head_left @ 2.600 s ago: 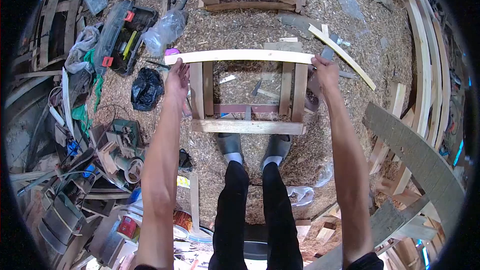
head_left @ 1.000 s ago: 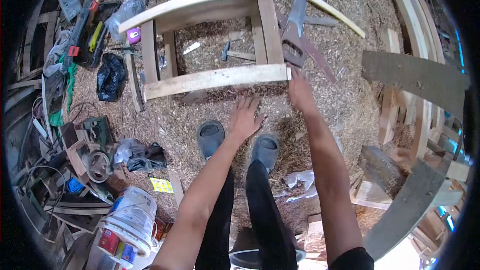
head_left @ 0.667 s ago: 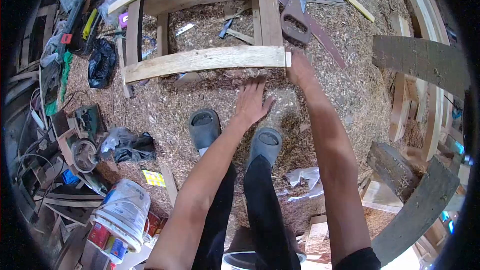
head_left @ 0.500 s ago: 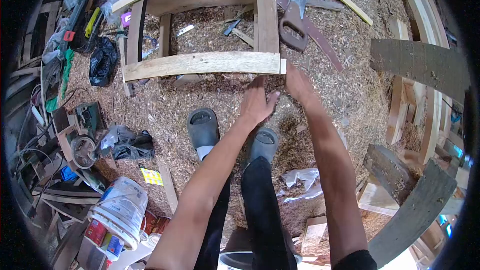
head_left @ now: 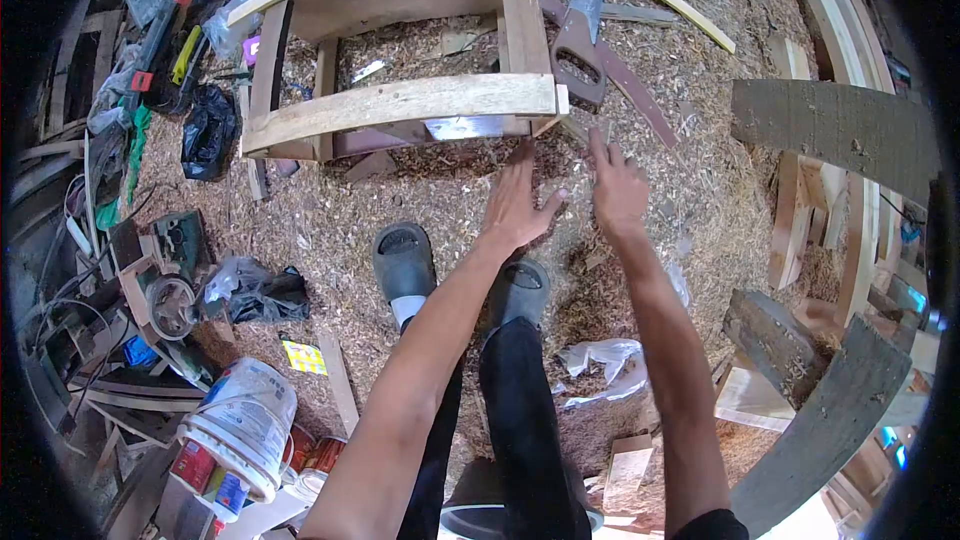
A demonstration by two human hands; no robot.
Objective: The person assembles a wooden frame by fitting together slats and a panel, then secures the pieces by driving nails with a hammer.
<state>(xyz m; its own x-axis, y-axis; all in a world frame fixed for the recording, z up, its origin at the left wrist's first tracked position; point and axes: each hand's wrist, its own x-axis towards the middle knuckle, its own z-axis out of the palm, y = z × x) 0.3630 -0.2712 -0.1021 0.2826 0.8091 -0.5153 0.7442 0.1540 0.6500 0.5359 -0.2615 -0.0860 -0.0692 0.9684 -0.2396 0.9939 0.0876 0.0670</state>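
A wooden frame [head_left: 400,100] with curved rails and squared legs stands on the shavings-covered ground before me. My left hand [head_left: 515,202] reaches to the foot of its near right corner, fingers stretched forward and thumb out to the side. To the right of that corner, my right hand [head_left: 621,190] hovers low over the shavings with its fingers extended, holding nothing. Just beyond it lies a handsaw [head_left: 578,50] with a brown handle, across a reddish-brown strip [head_left: 640,95]. A shiny flat piece [head_left: 464,128] shows beneath the near rail.
Curved planks [head_left: 835,125] and lumber pile up at the right. On the left are a black plastic bag [head_left: 208,130], a small machine with a handwheel [head_left: 172,306] and a white bucket [head_left: 248,410] of cans. My sandals [head_left: 404,258] are below the frame.
The frame's near rail has risen and tilted, uncovering the shiny piece beneath. My right hand has come off the corner and moved right; my left hand stays near the corner's foot.
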